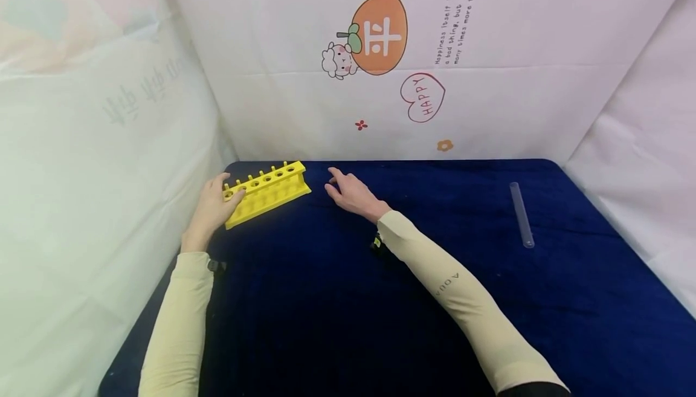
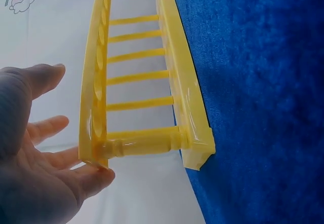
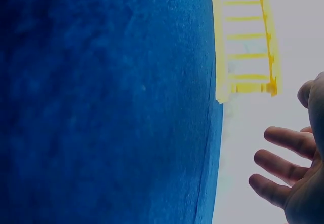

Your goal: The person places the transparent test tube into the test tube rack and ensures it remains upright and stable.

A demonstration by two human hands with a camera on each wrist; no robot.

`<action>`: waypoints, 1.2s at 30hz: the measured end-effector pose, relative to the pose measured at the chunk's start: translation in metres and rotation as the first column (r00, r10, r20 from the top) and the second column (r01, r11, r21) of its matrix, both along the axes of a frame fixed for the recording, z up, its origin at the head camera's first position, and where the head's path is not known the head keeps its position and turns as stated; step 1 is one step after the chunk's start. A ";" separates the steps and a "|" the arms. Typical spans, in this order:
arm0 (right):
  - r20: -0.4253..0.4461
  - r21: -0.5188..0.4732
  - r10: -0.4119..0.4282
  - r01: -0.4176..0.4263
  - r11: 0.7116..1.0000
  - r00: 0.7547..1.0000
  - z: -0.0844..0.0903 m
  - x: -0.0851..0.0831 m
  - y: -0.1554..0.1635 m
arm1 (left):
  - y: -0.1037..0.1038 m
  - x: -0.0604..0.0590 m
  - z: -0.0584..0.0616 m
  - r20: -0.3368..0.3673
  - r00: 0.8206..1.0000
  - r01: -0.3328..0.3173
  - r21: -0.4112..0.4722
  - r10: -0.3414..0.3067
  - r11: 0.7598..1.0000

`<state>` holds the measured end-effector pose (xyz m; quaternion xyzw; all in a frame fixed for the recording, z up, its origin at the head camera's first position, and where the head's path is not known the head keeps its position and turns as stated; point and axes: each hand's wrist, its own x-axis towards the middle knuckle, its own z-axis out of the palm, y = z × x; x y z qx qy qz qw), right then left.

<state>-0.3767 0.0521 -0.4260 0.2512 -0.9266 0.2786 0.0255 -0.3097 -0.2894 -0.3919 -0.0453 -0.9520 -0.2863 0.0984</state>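
A yellow test tube rack [image 1: 266, 194] stands at the back left of the blue table, with holes along its top bar and a row of short pegs behind them. My left hand [image 1: 214, 203] is at the rack's left end, thumb on the near side and fingers beyond. In the left wrist view the thumb [image 2: 43, 79] is spread away from the rack, while one fingertip [image 2: 101, 178] meets the end of the top bar. To the right of the rack, my right hand [image 1: 353, 193] hovers with loosely bent, parted fingers [image 3: 283, 168] and holds nothing.
A clear plastic tube [image 1: 522, 214] lies on the right part of the blue cloth-covered table [image 1: 326, 312]. White printed sheets [image 1: 283, 95] rise behind the table and along both sides, close to the left arm.
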 end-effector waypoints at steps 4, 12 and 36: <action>0.000 -0.020 0.012 -0.012 1.000 1.000 -0.001 0.000 -0.004 | -0.003 0.002 -0.003 0.024 1.000 -0.014 0.018 0.014 1.000; 0.003 -0.003 0.028 -0.028 1.000 1.000 -0.005 0.000 -0.011 | -0.011 0.001 -0.010 0.089 0.996 -0.026 0.061 0.021 0.998; -0.007 -0.013 0.051 -0.051 0.999 0.999 -0.002 -0.008 -0.025 | -0.033 -0.005 -0.018 0.226 0.973 -0.022 0.254 -0.038 0.967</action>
